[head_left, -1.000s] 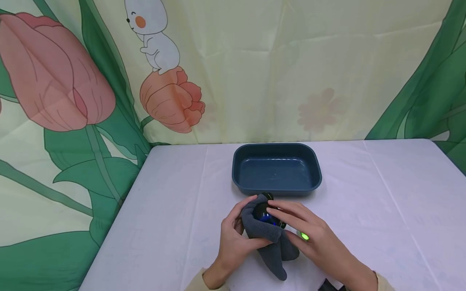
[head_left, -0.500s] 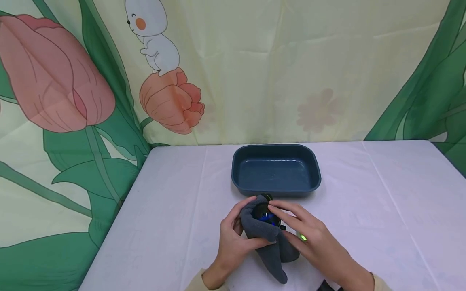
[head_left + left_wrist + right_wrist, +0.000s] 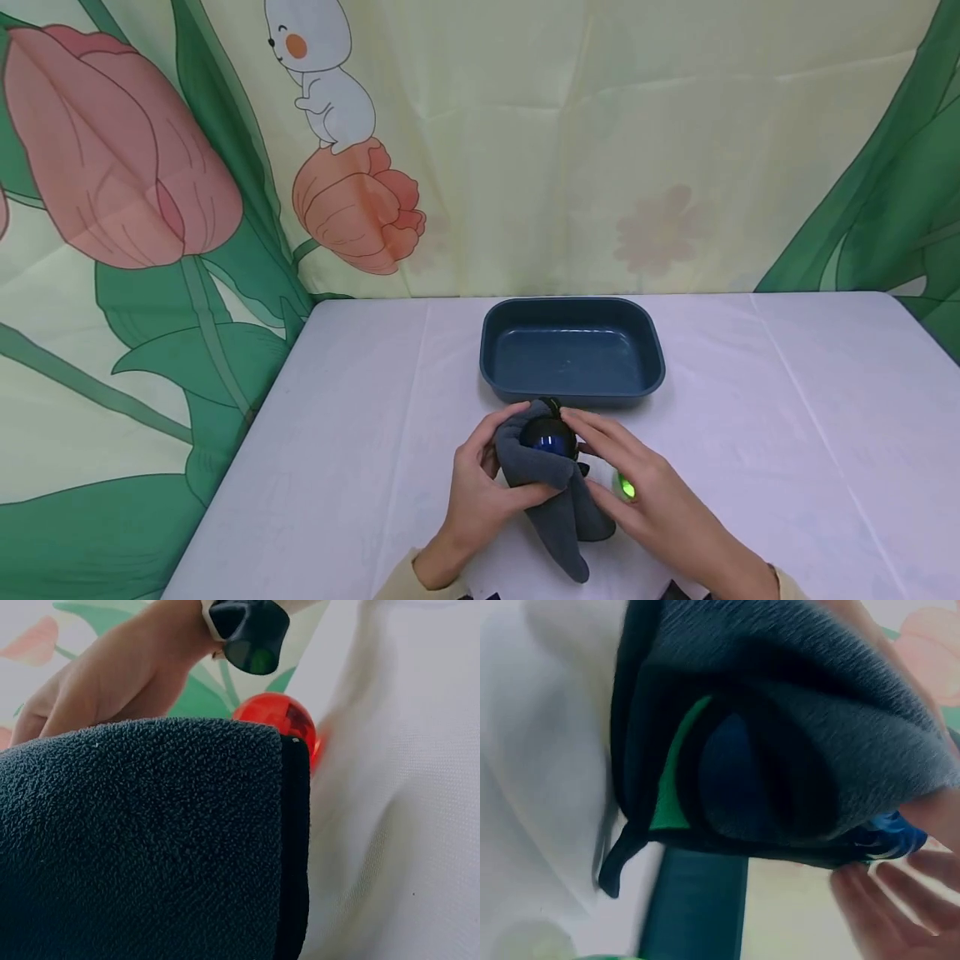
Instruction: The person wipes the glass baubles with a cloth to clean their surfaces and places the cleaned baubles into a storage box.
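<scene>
1. Cloth (image 3: 573, 508): plain slate grey-blue, black edging; a bright green strip (image 3: 673, 787) shows among its folds.
2. Round object (image 3: 550, 437): glossy black, shining deep blue.
3. Tray (image 3: 572, 395): plain dark teal-blue.
4. Tablecloth (image 3: 360, 433): plain white.
5. Curtain (image 3: 510, 167): pale yellow, printed with a pink tulip (image 3: 123, 158), an orange flower (image 3: 356, 208), green leaves (image 3: 172, 358) and a white animal (image 3: 341, 108) with an orange cheek (image 3: 296, 46).
6. Sleeves (image 3: 412, 579): beige.
</scene>
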`<action>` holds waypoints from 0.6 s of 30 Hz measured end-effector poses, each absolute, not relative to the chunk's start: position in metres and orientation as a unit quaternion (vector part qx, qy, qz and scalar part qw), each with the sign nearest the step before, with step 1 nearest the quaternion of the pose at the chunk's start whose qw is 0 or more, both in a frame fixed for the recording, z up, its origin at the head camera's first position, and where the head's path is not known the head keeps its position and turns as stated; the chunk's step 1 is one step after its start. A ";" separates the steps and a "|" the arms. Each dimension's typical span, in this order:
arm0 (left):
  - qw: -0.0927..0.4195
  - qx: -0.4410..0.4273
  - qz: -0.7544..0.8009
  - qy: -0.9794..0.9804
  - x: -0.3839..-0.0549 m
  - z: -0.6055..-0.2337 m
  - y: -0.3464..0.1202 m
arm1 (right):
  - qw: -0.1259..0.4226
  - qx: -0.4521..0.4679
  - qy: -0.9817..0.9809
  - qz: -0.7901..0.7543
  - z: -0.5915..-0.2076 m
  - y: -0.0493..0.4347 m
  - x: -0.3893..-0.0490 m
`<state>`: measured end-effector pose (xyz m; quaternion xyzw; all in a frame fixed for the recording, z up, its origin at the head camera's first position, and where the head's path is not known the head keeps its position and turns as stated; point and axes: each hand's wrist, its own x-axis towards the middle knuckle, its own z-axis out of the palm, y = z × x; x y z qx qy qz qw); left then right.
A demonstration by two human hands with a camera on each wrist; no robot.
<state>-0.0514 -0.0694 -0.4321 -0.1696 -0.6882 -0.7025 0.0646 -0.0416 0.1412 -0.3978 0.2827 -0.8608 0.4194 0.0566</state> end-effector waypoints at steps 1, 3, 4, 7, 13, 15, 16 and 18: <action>0.065 -0.171 -0.703 -0.687 -0.051 -0.432 -0.069 | 0.073 0.292 -0.862 0.407 -0.398 0.141 -0.042; 0.064 -0.172 -0.705 -0.685 -0.051 -0.432 -0.069 | 0.109 0.315 -0.860 0.387 -0.398 0.141 -0.042; 0.064 -0.175 -0.707 -0.683 -0.051 -0.432 -0.069 | 0.126 0.331 -0.853 0.383 -0.398 0.140 -0.042; 0.064 -0.188 -0.708 -0.677 -0.049 -0.431 -0.068 | 0.163 0.373 -0.835 0.369 -0.401 0.138 -0.044; 0.067 -0.203 -0.711 -0.669 -0.047 -0.431 -0.066 | 0.175 0.366 -0.848 0.342 -0.404 0.136 -0.043; 0.064 -0.198 -0.713 -0.670 -0.047 -0.431 -0.066 | 0.180 0.363 -0.850 0.338 -0.404 0.136 -0.042; 0.062 -0.196 -0.714 -0.669 -0.047 -0.430 -0.066 | 0.181 0.362 -0.851 0.336 -0.404 0.136 -0.042; 0.057 -0.192 -0.715 -0.670 -0.048 -0.430 -0.066 | 0.183 0.360 -0.852 0.334 -0.404 0.136 -0.042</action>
